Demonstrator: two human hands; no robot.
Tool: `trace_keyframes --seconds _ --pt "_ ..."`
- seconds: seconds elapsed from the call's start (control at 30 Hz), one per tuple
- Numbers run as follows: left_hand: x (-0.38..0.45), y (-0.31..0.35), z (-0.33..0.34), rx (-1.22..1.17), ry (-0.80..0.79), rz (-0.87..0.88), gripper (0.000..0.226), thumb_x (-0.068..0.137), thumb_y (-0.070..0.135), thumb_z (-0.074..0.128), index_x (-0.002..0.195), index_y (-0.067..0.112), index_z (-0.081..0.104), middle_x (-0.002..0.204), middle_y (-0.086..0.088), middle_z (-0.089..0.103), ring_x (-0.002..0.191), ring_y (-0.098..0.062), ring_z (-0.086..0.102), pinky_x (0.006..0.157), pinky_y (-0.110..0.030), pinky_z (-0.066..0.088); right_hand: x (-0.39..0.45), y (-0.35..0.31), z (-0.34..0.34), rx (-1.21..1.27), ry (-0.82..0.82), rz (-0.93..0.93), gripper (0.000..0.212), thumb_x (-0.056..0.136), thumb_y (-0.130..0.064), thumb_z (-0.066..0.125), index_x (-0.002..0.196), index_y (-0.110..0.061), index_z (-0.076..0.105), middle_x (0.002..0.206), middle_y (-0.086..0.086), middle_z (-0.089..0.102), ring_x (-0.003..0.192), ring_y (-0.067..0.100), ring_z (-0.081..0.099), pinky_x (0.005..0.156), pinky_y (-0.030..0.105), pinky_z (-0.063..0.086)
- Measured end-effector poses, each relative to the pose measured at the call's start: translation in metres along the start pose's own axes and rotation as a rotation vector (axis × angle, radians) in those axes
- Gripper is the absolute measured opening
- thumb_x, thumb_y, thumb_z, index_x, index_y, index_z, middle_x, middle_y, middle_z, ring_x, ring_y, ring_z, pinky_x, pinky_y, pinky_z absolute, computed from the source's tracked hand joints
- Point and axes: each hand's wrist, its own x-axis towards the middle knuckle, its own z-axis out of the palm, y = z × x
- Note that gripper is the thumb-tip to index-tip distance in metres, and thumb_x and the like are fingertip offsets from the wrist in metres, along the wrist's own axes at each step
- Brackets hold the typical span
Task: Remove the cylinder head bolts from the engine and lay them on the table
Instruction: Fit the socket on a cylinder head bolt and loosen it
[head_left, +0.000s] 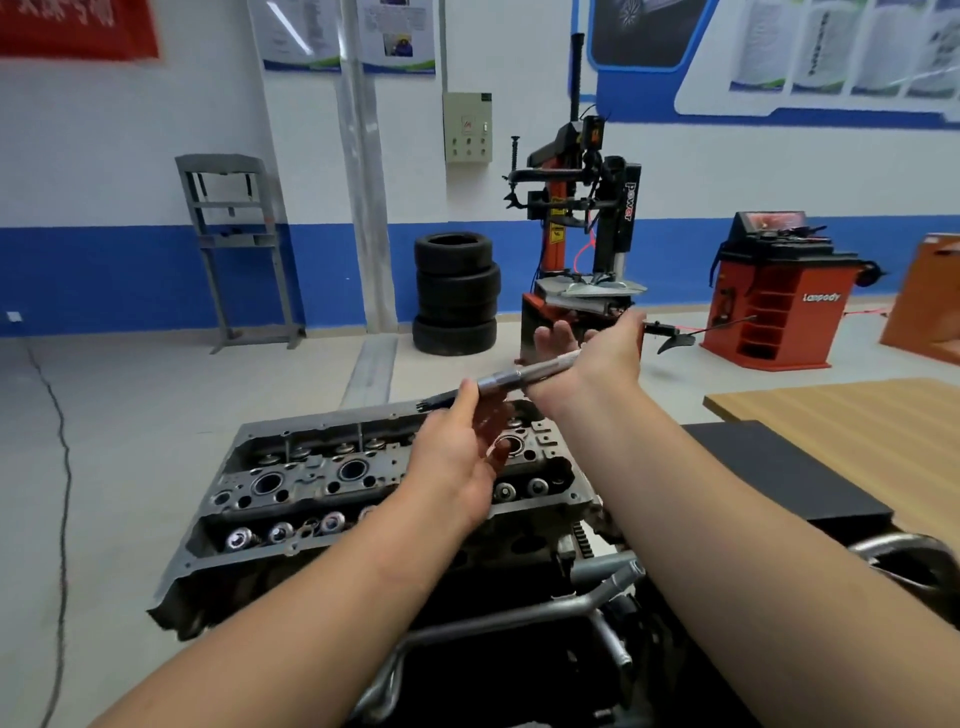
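Workshop floor behind, cylinder head (374, 483) on its stand. Left hand (457, 457) pinches the splined end of a long tool (524, 375), maybe a bolt; right hand (597, 358) grips the far end. Counter (857, 415) sits off right. Loose pinch could drop it onto the head.

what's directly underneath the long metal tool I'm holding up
The grey cylinder head on the engine sits beneath the long metal tool, open bores showing. The left hand covers part of it.

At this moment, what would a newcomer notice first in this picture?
First, both hands in the middle: the right hand grips a long metal tool and the left hand pinches its front end. Below them lies the grey cylinder head; behind stand stacked tyres.
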Motion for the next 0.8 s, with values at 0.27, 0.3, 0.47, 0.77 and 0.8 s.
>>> trace_keyframes --seconds 0.27,0.3,0.47,0.77,0.8 --pt "-0.002 0.018 -0.023 0.232 -0.191 0.040 0.005 0.101 0.020 0.065 0.102 0.017 0.068 0.073 0.002 0.075 0.060 -0.009 0.068 0.052 -0.022 0.051 -0.001 -0.032 0.021 -0.103 -0.098 -0.092 0.066 0.083 -0.083 0.040 0.061 -0.020 0.038 0.048 -0.006 0.032 0.042 0.015 0.022 0.054 0.026 0.027" --pt "-0.001 0.018 -0.022 0.409 -0.210 0.116 0.006 0.102 0.022 0.065 0.102 0.018 0.069 0.075 0.003 0.077 0.067 -0.011 0.071 0.058 -0.025 0.052 -0.003 -0.035 0.024 -0.148 -0.150 -0.112 0.064 0.083 -0.083 0.040 0.060 -0.023 0.036 0.050 -0.006 0.030 0.041 0.015 0.022 0.053 0.026 0.027" --pt "0.008 0.005 -0.003 1.180 -0.315 0.469 0.017 0.099 0.046 0.066 0.083 0.046 0.070 0.090 0.014 0.077 0.087 -0.003 0.070 0.077 -0.030 0.052 -0.012 -0.041 0.036 -0.532 -0.370 -0.278 0.058 0.086 -0.073 0.044 0.055 -0.025 0.038 0.049 -0.006 0.031 0.042 0.014 0.021 0.046 0.024 0.023" --pt "0.013 -0.014 0.001 0.989 -0.376 0.446 0.014 0.106 0.036 0.057 0.105 0.040 0.070 0.106 0.018 0.075 0.087 0.018 0.063 0.070 -0.002 0.044 0.000 -0.024 0.002 -0.840 -0.411 -0.301 0.050 0.092 -0.060 0.044 0.059 -0.024 0.036 0.049 -0.005 0.030 0.042 0.013 0.022 0.047 0.028 0.021" --pt "0.014 -0.014 0.001 0.978 -0.376 0.439 0.016 0.107 0.034 0.056 0.111 0.037 0.071 0.108 0.017 0.075 0.089 0.018 0.064 0.069 0.001 0.042 0.001 -0.022 -0.002 -0.831 -0.409 -0.287 0.050 0.091 -0.060 0.044 0.059 -0.024 0.037 0.049 -0.005 0.030 0.042 0.013 0.023 0.048 0.029 0.021"
